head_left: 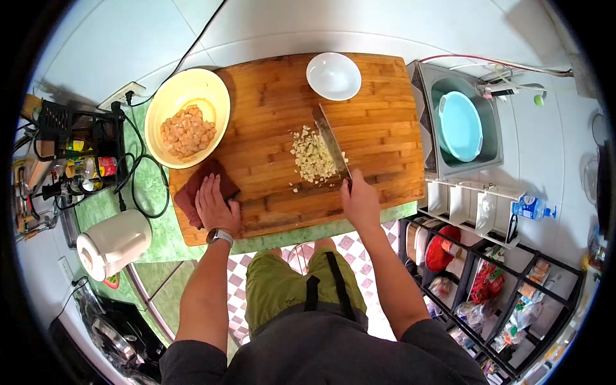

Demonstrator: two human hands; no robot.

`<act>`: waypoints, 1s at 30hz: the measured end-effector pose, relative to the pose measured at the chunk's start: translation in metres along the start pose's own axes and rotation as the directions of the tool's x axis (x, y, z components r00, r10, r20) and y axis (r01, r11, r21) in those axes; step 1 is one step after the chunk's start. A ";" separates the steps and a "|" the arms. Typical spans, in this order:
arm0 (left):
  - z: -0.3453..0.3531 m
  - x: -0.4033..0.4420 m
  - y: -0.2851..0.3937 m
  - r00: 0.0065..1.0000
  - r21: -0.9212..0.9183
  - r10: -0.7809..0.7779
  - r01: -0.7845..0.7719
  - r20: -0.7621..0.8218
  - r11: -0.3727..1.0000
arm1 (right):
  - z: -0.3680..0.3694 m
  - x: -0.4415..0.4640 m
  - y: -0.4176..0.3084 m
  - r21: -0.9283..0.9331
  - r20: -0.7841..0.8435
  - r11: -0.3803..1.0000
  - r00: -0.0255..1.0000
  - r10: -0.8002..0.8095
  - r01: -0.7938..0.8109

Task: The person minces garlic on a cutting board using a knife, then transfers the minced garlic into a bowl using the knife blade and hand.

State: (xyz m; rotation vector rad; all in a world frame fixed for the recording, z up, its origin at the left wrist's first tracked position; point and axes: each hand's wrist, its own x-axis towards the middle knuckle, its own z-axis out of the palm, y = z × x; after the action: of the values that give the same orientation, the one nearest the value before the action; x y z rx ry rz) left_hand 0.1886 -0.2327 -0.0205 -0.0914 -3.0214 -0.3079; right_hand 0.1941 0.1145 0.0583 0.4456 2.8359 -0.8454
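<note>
My right hand (359, 199) is closed round the handle of a kitchen knife (330, 142). Its blade points away from me and lies against the right side of a heap of chopped garlic-like pieces (312, 156). The heap is on a wooden cutting board (269, 128), with a few bits scattered in front of it. At the board's near left corner, my left hand (218, 205) lies with its fingers stretched over a folded brown cloth (191, 194).
A yellow bowl (221, 102) of diced raw meat (187, 132) overlaps the board's far left corner. A white bowl (333, 76) stands at the back. On the right, a sink (493, 154) holds a light-blue basin (461, 126). A kettle (115, 242) and black cords (136, 173) are left.
</note>
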 end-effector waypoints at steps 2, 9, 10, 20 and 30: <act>-0.002 0.000 0.000 1.000 -0.020 -0.002 0.002 0.007 1.000 | 0.011 0.005 0.010 -0.039 0.010 0.999 1.000 -0.006 0.006; 0.002 0.000 0.000 1.000 -0.011 -0.010 0.010 -0.023 1.000 | 0.003 0.015 0.017 0.013 0.037 0.998 0.997 -0.063 0.063; 0.000 0.000 -0.001 1.000 -0.006 -0.015 0.015 -0.027 1.000 | -0.003 0.014 0.012 0.035 0.051 0.996 0.996 -0.079 0.078; 0.003 -0.002 -0.002 1.000 -0.027 -0.021 0.021 -0.021 0.999 | 0.007 0.006 0.005 -0.054 0.148 0.998 0.989 -0.009 0.017; -0.001 0.000 -0.002 1.000 -0.041 -0.012 0.012 0.010 0.999 | 0.002 0.005 -0.012 -0.024 0.140 0.997 0.988 -0.065 0.069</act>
State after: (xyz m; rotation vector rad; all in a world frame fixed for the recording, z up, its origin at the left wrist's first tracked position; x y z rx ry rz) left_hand 0.1887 -0.2343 -0.0198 -0.0783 -3.0267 -0.3721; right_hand 0.1858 0.1047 0.0618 0.2769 2.7447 -0.8119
